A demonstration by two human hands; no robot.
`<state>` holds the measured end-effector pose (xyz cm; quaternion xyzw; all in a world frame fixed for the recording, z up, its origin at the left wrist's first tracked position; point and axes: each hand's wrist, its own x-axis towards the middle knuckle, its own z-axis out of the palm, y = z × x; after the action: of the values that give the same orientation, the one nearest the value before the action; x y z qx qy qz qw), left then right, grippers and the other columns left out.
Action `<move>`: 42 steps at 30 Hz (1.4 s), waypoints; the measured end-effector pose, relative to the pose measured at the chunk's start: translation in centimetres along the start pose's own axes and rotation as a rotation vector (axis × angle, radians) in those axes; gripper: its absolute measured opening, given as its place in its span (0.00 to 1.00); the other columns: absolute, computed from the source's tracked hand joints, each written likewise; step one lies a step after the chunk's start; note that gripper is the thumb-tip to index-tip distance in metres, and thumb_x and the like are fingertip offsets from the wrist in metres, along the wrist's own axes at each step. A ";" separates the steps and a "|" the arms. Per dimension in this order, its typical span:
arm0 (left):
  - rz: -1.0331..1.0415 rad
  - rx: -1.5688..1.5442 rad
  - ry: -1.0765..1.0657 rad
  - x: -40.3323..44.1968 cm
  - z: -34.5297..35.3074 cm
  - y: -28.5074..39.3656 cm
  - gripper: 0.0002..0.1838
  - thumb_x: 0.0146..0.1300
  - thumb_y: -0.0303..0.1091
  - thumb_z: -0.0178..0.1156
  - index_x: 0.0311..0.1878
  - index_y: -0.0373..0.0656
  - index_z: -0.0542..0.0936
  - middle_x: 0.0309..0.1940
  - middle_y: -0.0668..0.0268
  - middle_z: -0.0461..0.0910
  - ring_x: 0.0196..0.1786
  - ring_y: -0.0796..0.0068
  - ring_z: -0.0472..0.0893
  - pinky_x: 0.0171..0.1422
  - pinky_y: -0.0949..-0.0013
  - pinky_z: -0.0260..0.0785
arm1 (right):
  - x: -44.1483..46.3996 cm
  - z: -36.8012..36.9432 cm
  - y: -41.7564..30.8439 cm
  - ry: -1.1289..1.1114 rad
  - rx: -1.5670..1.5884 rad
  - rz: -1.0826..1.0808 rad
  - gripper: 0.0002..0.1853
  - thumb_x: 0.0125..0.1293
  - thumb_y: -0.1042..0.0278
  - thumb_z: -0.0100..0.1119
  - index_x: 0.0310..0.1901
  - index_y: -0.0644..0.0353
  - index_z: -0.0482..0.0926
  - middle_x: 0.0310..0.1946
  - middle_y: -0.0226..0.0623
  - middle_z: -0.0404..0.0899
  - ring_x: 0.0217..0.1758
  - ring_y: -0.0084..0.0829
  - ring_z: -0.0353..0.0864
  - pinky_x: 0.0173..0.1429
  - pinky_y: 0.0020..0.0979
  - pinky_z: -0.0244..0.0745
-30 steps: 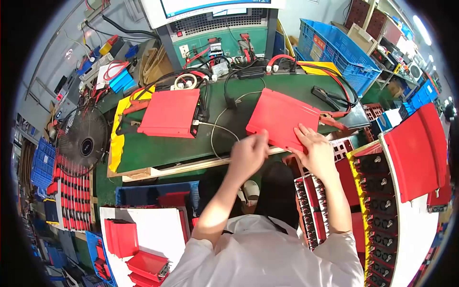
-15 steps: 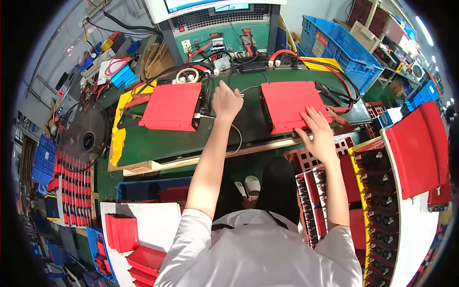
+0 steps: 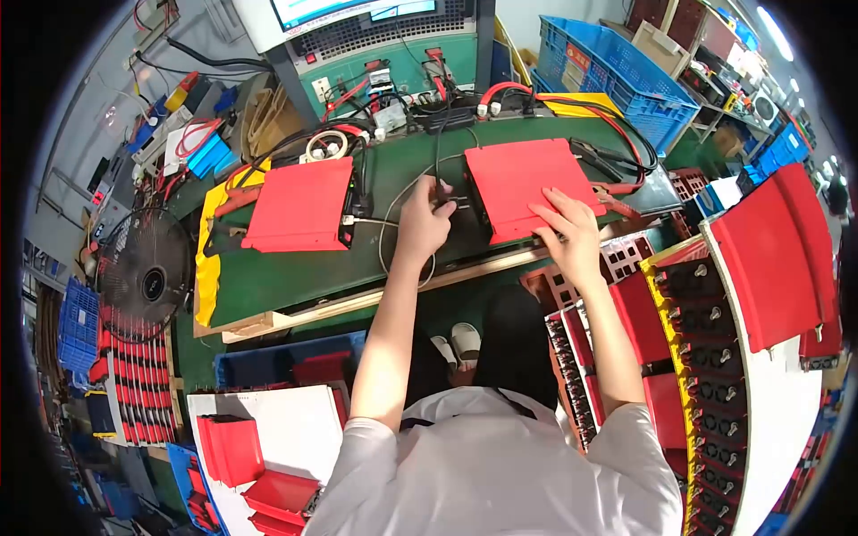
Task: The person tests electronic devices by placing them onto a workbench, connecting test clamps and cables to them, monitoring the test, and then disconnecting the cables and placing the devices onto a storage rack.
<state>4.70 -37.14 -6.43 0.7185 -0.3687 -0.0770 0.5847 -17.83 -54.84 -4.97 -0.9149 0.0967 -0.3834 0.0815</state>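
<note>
My left hand [image 3: 425, 225] is closed on a black cable plug [image 3: 441, 190], just left of the right-hand red box. Light metal prongs appear to point from the plug toward the box's dark end. My right hand [image 3: 572, 234] lies with fingers spread on the top front corner of this red metal box [image 3: 527, 183]. To the left, a second red metal box [image 3: 302, 204] rests on the green bench mat, with a white connector [image 3: 349, 220] at its right end. A thin grey cable [image 3: 382, 246] loops between the boxes beside my left forearm.
A test cabinet [image 3: 393, 67] with a screen stands behind the green bench [image 3: 268, 290]. Red and black leads run along its back. A blue crate [image 3: 617, 80] sits at the back right, a fan [image 3: 147, 277] at left. Racks of red housings [image 3: 773, 259] flank me.
My left hand has come down toward me and now grips the black plug close to the right box. The right hand stays on the box. The view has shifted slightly.
</note>
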 end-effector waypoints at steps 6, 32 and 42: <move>0.018 0.101 -0.066 -0.4 0.5 0.3 0.15 0.69 0.15 0.63 0.53 0.39 0.71 0.51 0.51 0.86 0.60 0.49 0.86 0.59 0.54 0.77 | 0.0 0.5 -0.3 0.002 0.040 0.046 0.19 0.61 0.66 0.74 0.55 0.46 0.92 0.66 0.39 0.85 0.74 0.41 0.79 0.75 0.47 0.64; 0.045 -0.099 -0.084 1.3 3.2 -1.8 0.45 0.72 0.17 0.58 0.85 0.48 0.48 0.73 0.49 0.77 0.73 0.42 0.78 0.73 0.50 0.71 | 0.3 1.8 -1.0 0.067 0.048 0.052 0.15 0.62 0.66 0.75 0.52 0.45 0.93 0.64 0.33 0.87 0.72 0.38 0.81 0.73 0.44 0.63; 0.050 -0.282 -0.040 1.9 3.8 -2.7 0.36 0.74 0.18 0.54 0.81 0.42 0.54 0.73 0.48 0.75 0.73 0.41 0.76 0.75 0.48 0.68 | 0.8 2.0 -1.5 0.030 0.024 0.040 0.15 0.64 0.65 0.75 0.53 0.47 0.92 0.62 0.34 0.87 0.72 0.41 0.81 0.72 0.45 0.65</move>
<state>5.24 -41.15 -9.38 0.6182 -0.3838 -0.1276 0.6740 -15.68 -53.39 -5.49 -0.9058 0.1117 -0.3966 0.0985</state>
